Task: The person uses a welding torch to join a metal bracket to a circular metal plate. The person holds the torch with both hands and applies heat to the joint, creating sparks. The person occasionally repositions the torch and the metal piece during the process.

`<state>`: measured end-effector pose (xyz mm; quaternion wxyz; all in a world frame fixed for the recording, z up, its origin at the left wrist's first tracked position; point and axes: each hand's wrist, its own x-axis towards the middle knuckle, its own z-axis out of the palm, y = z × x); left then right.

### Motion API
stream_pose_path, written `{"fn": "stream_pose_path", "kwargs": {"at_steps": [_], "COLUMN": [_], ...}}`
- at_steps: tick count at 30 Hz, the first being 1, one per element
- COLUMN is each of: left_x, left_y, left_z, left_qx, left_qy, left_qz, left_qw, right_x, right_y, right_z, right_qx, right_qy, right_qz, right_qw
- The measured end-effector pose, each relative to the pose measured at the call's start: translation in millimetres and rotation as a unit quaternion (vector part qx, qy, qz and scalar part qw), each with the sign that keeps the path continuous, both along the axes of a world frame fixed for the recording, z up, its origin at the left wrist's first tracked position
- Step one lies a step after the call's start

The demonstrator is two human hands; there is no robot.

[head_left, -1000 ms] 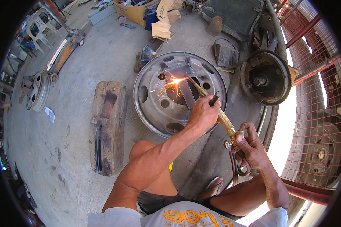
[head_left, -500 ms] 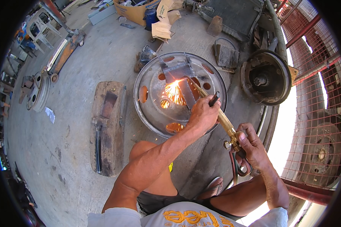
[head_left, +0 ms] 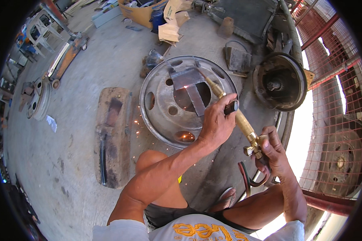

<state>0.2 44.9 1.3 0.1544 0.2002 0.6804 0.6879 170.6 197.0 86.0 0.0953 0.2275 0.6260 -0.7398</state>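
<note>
A brass cutting torch (head_left: 245,125) slants across both hands, its tip just off the right end of a flat steel plate (head_left: 185,78). My left hand (head_left: 218,122) is closed round the torch's barrel, beside a short black cylinder (head_left: 231,107). Further back, my right hand (head_left: 272,150) grips the torch's rear end by the brass valve knobs. The plate and a narrow steel strip (head_left: 196,100) form a T on a round steel wheel (head_left: 149,120). A small orange glow marks their joint. Red and dark hoses (head_left: 245,178) hang from the torch.
Left of the wheel, a black-handled hammer (head_left: 103,160) lies on a worn block (head_left: 122,156). A rusty brake drum (head_left: 277,82) stands at right, before a red mesh fence (head_left: 326,72). Cardboard (head_left: 169,30) and a blue container (head_left: 157,19) are at the back.
The torch tip has drawn up and right from the joint, with both hands. The bright flare and spark spray are gone; a small glow and scattered sparks left of the wheel show now.
</note>
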Motion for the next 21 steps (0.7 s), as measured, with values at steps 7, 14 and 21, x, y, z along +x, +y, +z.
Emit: {"fn": "stream_pose_path", "kwargs": {"at_steps": [7,14,21], "left_x": [16,58,95], "left_y": [7,1,-10], "left_z": [17,2,-17], "left_qx": [0.129,0.057,-0.01], "left_qy": [0.346,0.458,0.482], "left_qz": [0.006,-0.145,-0.249], "left_qw": [0.929,0.875,0.84], "right_x": [15,57,124], "right_y": [46,109,91], "right_z": [12,-3,-87], "right_qx": [-0.017,0.161,0.125], "right_qy": [0.156,0.045,-0.024], "right_qz": [-0.101,-0.204,-0.198], "right_qw": [0.982,0.965,0.972]}}
